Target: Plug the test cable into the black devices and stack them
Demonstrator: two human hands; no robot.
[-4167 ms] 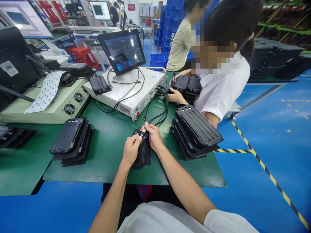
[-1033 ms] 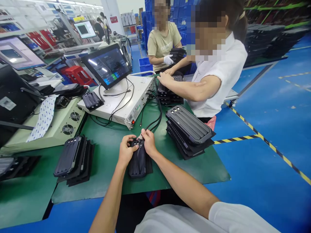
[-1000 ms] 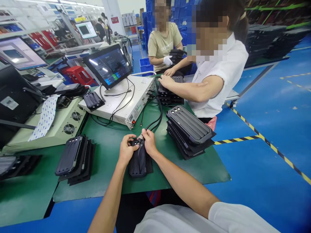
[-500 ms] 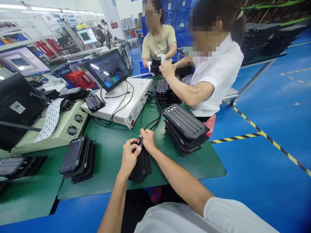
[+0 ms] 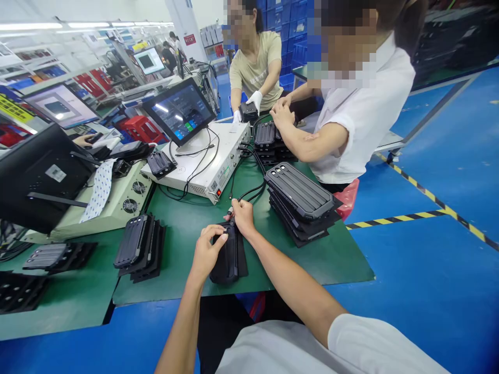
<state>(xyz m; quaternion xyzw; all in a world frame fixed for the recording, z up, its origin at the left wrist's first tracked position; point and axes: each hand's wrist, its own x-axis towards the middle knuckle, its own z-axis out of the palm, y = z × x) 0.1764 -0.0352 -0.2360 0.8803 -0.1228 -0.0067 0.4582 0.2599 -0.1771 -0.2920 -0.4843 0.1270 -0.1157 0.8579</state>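
Note:
A black ribbed device that looks like a power bank [image 5: 226, 262] lies on the green table top in front of me, on a thin black flap [image 5: 242, 259]. My left hand [image 5: 208, 246] grips its far left edge, thumb and fingers closed around the corner. Just beyond its far end, my right hand [image 5: 242, 215] pinches a cable plug [image 5: 231, 212]. The plug's tip is partly hidden by my fingers, so I cannot tell whether it sits in the device. Black cables [image 5: 255, 192] run from there to a white test box [image 5: 202, 166].
Stacks of similar power banks stand to the right [image 5: 300, 195] and left [image 5: 134, 244]. A tablet screen [image 5: 179, 111] tilts above the white box. One co-worker [image 5: 362, 114] sits at the right; another, in white gloves [image 5: 255, 98], handles a black device farther back.
My right hand has shifted slightly away from the device's far end, uncovering more of it. The left hand stays on the edge. The gloved co-worker's device has moved lower; the view has swung left.

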